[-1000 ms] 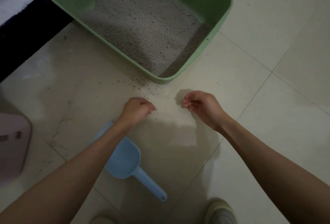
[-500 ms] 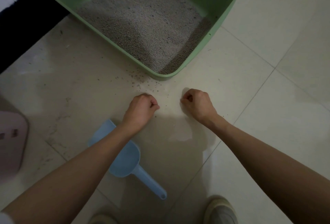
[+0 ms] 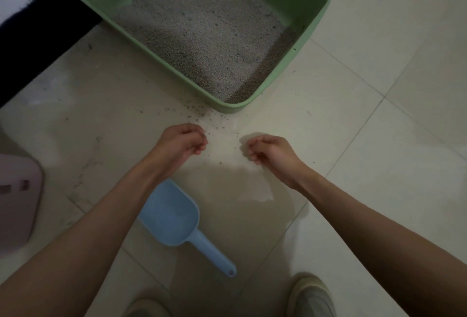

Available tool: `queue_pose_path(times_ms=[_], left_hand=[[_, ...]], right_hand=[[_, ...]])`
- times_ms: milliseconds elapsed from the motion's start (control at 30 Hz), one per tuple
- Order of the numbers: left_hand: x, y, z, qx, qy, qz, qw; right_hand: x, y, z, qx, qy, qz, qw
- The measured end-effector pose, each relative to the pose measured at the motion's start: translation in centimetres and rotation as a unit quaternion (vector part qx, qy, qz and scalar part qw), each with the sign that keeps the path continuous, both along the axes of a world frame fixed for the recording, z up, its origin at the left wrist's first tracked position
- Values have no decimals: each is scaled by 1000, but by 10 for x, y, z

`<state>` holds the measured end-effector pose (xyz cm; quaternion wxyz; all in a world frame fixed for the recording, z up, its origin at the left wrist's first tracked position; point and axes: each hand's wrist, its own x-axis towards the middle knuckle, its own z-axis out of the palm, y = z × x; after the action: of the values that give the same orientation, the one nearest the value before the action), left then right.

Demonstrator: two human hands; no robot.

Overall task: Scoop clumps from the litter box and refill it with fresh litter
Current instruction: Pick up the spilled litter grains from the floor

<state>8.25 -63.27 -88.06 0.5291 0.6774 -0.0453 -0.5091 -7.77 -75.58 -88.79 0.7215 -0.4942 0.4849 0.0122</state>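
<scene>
A green litter box sits on the tiled floor at the top, holding grey litter that lies deeper toward its near corner. Loose grains are scattered on the tile just in front of that corner. My left hand and my right hand hover low over the floor below the grains, a hand's width apart, both with fingers curled in. Nothing shows inside either hand. A light blue scoop lies empty on the floor under my left forearm, its handle pointing toward me.
A pink plastic object stands at the left edge. A dark strip and a white surface run along the upper left beside the box. My shoes are at the bottom. Pale tiles stretch to the right.
Both hands stay curled near the spilled grains. My left hand has shifted slightly left, and my right hand's fingers have turned more downward.
</scene>
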Motion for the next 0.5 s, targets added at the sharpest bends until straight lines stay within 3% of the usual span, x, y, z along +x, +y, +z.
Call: queue_pose_path(times_ms=[67,167,233,333,500], left_hand=[[-1,5,-4,83,-94,-97,987],[-1,10,-10,153,-110,-113,976],[1,11,-10,181,-128,-124,967],[3,14,-9,206,-240,-182,931],[-6,16,-13,197,-331,-225,895]], right_hand=[[5,4,-3,-192,94,138,967],[14,12,-5,-322,117,219,913],[20,15,-7,-357,123,245,893],[27,16,-8,-386,137,256,876],[33,19,-11,-410,129,290,855]])
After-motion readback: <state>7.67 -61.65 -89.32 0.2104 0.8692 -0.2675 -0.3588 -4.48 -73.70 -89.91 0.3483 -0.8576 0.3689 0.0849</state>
